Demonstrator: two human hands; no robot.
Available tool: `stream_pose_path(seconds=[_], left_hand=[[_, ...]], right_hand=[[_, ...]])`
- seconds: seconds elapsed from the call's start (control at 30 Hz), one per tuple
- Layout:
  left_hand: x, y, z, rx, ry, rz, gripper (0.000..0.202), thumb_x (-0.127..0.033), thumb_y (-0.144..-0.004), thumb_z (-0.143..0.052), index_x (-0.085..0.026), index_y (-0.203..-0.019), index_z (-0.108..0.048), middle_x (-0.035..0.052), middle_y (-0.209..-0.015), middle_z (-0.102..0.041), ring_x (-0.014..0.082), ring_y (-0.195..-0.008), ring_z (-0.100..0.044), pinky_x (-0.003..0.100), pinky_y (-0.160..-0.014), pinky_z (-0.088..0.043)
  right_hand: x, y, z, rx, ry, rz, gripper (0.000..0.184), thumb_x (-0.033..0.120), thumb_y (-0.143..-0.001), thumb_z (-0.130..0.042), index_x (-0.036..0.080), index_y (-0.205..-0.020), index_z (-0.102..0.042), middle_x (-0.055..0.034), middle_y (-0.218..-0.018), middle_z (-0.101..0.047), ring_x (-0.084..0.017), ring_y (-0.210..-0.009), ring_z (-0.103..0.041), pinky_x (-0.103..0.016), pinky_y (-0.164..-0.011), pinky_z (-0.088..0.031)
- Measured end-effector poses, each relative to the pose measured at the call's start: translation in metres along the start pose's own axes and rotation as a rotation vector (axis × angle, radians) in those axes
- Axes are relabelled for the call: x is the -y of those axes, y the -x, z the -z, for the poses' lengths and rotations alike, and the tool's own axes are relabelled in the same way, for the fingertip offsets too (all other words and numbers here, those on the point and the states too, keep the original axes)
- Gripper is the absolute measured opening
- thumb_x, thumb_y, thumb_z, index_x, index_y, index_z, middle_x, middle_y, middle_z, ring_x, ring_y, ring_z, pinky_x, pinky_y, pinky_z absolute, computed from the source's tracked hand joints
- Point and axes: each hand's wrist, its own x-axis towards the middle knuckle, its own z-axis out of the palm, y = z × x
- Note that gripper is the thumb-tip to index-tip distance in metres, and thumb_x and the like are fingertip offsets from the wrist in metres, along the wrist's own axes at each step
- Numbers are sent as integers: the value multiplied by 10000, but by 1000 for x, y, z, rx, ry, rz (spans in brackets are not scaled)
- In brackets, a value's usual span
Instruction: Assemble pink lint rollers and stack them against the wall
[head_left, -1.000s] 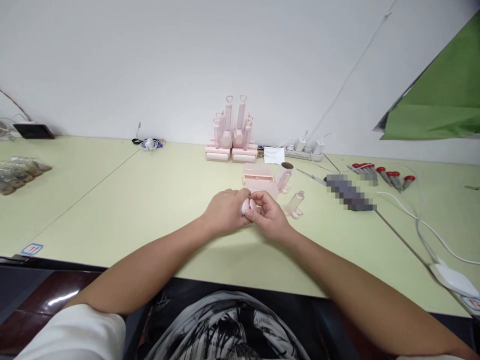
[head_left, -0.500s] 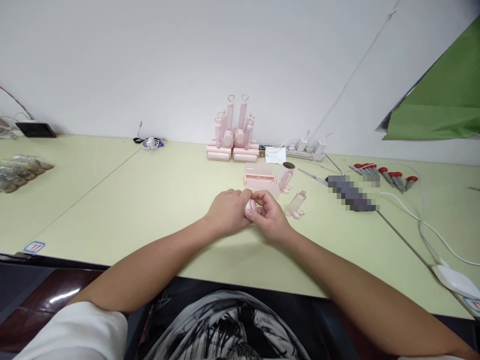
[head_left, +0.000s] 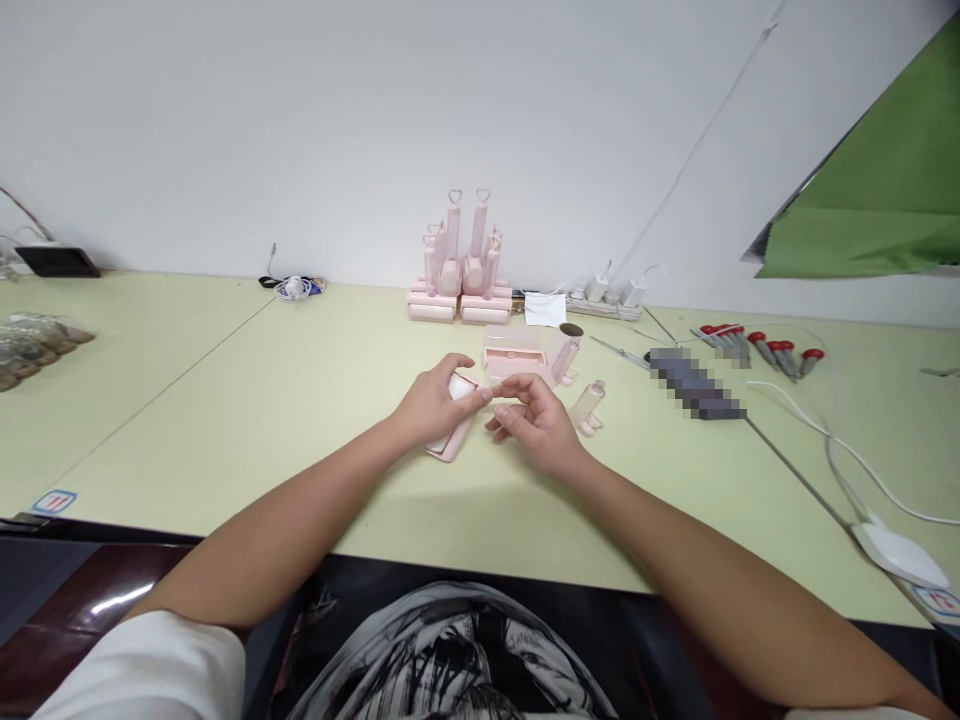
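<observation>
Your L hand [head_left: 435, 402] is clamped on the pink/white roller [head_left: 451, 443], low over the table [head_left: 300, 400]; can't tell if it's touching. R hand [head_left: 541, 428] is just beside, thumb & fingers apart, fingertips nr L thumb, contact unclear. Open case [head_left: 516, 358] sits beyond, w/ 2 clear handles [head_left: 588, 403] on the R. Pink stack [head_left: 460, 285] at rear, nr wall [head_left: 337, 120].

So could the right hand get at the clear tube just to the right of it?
Probably yes. The clear tube is right beside the right hand, with nothing visible between them, and that hand looks open and empty; the left hand has the pink-and-white piece.
</observation>
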Motion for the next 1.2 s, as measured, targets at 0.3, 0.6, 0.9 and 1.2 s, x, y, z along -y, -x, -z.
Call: stream_pose_path(seconds=[0.3,0.6,0.9,1.2], left_hand=[[24,-20,8,-121,-21,211,307,-510,-832,-581,-242,-981,-606,20,-955,-705,198,-842,-645,293,-713,-483],[39,-30,12,-116,-174,259,296,-420,-821,-569,-237,-1049,-612,62,-1101,-698,235,-949,-653,314,-766,-471],[47,-38,12,-86,-314,302,469,-542,-896,-443,-199,-1166,-615,127,-1223,-644,263,-1050,-628,325,-834,-452],[48,-39,17,-27,-407,281,559,-567,-960,-257,-184,-1132,-627,159,-1164,-661,295,-1018,-641,357,-807,-456]], right_hand=[[17,2,15,-160,251,252,199,380,-858,-647,223,-978,-617,-54,-905,-685,-185,-713,-686,-361,-659,-580],[45,-15,74,-569,536,532,136,282,-822,-658,202,-931,-641,-64,-888,-704,-214,-832,-671,-403,-807,-542],[36,-23,68,-506,488,183,203,319,-760,-681,197,-909,-617,-18,-771,-660,-171,-664,-612,-315,-596,-516],[30,-23,61,-437,422,51,242,343,-743,-656,196,-925,-593,9,-657,-610,-174,-599,-604,-269,-484,-453]])
